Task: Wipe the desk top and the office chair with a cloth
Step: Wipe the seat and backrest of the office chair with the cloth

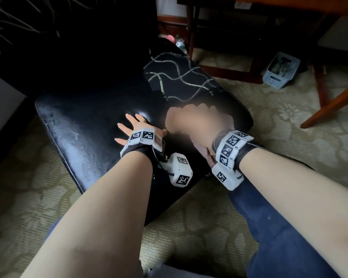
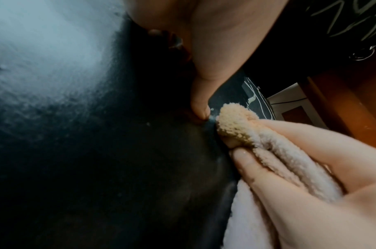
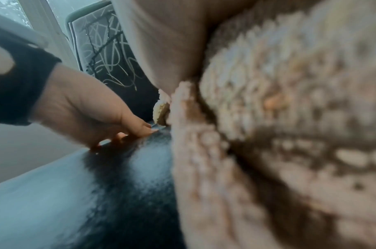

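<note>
Right hand (image 1: 197, 121) grips bunched cloth (image 2: 268, 144) on chair seat (image 1: 84, 125); left hand (image 1: 133, 127) flat, fingers spread, steadying. Use overlapping strokes toward the edge.

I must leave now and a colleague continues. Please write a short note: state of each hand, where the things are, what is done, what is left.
Left hand: open, fingers spread, pressing on the black chair seat.
Right hand: grips the bunched beige cloth against the seat, beside the left thumb.
Done: cannot tell how much of the seat is wiped; specks remain near the cloth.
Left: finish the chair; the desk top is not in view, so check it.
</note>
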`<state>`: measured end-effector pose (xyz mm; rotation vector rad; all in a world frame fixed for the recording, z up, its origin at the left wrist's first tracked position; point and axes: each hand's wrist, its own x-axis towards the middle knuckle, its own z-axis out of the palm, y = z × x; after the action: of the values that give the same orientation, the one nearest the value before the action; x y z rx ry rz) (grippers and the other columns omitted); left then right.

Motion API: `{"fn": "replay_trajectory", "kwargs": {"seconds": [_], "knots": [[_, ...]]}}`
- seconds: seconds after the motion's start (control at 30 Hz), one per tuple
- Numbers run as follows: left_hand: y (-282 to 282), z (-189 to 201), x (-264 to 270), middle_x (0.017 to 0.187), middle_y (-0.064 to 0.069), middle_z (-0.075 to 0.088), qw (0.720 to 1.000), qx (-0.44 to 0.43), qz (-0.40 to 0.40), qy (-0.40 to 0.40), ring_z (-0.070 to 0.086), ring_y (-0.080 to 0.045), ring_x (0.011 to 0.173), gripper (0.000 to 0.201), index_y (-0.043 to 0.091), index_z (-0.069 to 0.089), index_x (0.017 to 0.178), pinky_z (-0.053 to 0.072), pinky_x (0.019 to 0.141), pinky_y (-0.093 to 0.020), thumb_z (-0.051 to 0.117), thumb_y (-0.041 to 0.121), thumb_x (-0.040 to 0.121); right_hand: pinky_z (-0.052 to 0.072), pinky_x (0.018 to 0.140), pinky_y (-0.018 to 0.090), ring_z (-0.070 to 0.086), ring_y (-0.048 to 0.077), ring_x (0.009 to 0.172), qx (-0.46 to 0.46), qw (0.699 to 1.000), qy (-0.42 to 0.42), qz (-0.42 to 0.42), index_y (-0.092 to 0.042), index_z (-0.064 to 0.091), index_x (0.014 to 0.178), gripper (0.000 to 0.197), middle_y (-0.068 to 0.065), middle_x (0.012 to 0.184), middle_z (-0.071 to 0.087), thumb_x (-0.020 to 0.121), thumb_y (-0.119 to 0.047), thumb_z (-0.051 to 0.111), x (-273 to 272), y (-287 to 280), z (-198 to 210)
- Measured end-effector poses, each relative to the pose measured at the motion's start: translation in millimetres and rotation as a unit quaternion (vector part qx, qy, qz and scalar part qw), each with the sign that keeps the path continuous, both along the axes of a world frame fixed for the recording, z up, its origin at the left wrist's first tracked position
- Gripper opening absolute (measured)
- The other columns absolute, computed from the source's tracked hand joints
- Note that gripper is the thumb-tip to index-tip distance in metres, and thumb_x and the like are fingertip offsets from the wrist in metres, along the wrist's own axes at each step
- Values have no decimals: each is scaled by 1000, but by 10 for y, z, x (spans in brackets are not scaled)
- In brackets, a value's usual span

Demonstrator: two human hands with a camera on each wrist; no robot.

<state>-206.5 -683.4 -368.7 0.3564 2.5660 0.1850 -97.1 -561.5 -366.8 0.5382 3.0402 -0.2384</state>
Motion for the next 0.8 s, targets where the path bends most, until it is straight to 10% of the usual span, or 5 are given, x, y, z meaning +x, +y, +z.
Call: {"fn": "replay_trajectory", "kwargs": {"seconds": [0.8], "knots": [[48, 96, -66, 159, 2, -9, 1000, -12, 14, -21, -14, -33, 145, 112, 19, 7, 153, 3, 109, -68, 68, 65, 71, 29, 101, 49, 33, 36, 128, -29, 898, -22, -439, -18, 32, 143, 49, 17, 141, 32, 98, -30, 45, -573, 835, 7]]}}
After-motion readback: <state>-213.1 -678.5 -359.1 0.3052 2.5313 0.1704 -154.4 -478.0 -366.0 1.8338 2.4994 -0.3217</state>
